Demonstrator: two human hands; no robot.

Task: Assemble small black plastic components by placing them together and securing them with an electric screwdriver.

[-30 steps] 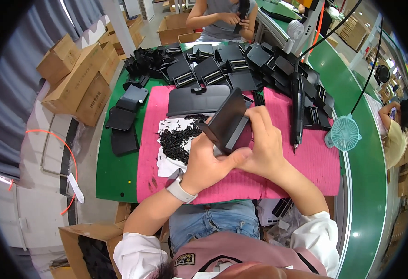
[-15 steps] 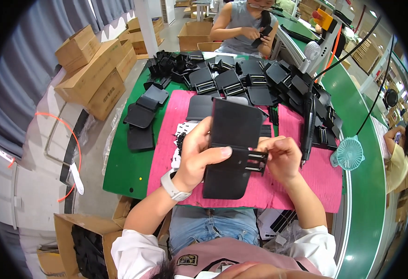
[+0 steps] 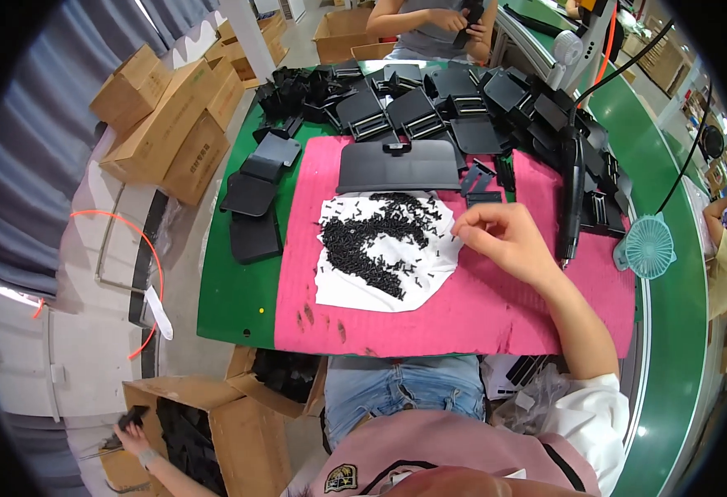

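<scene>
Far out at the lower left, my left hand (image 3: 134, 436) grips a black plastic bracket (image 3: 135, 416) beside an open cardboard box (image 3: 232, 432) that holds black parts. Over the pink mat (image 3: 396, 335), my right hand (image 3: 508, 244) has thumb and forefinger pinched together; anything between them is too small to make out. Those fingertips are at the right edge of a white cloth (image 3: 338, 296), on which many small black screws (image 3: 363, 253) lie scattered. Just beyond the cloth rests a wide black plastic panel (image 3: 398, 168). Small black metal-like pieces (image 3: 483, 186) lie right of the panel.
An electric screwdriver (image 3: 571, 195) hangs at the right, with a teal fan (image 3: 650, 247) beside it. Black brackets (image 3: 413, 112) crowd the green table's (image 3: 235, 302) far side. Another person's hands (image 3: 463, 26) hold a black part beyond. Cartons (image 3: 169, 124) stand at left.
My left hand has carried the bracket off the mat, down and left to the box. My right hand has come away from it to the cloth's edge. The screws are now uncovered.
</scene>
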